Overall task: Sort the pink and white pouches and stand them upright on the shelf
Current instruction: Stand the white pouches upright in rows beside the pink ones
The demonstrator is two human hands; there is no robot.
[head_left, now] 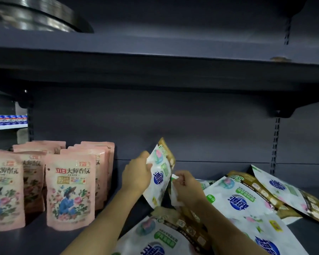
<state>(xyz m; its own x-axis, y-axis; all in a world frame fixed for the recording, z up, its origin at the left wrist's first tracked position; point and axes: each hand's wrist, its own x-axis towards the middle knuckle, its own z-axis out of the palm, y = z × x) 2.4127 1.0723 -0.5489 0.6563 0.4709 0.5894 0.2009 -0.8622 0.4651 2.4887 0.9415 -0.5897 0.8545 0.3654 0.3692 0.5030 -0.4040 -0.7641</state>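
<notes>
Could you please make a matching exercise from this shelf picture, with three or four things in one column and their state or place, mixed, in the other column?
Things:
1. pink pouches
2. white pouch in the left hand
3. white pouches at right
4. metal basins

States or places:
A. lying flat in a loose, overlapping pile
B. on the shelf above, upper left
C. standing upright in rows on the left
D. lifted up, tilted, print upside down

Pairs: 1-C, 2-D, 3-A, 4-B

The left hand grips the lifted pouch; the right hand pinches another white pouch below it.
</notes>
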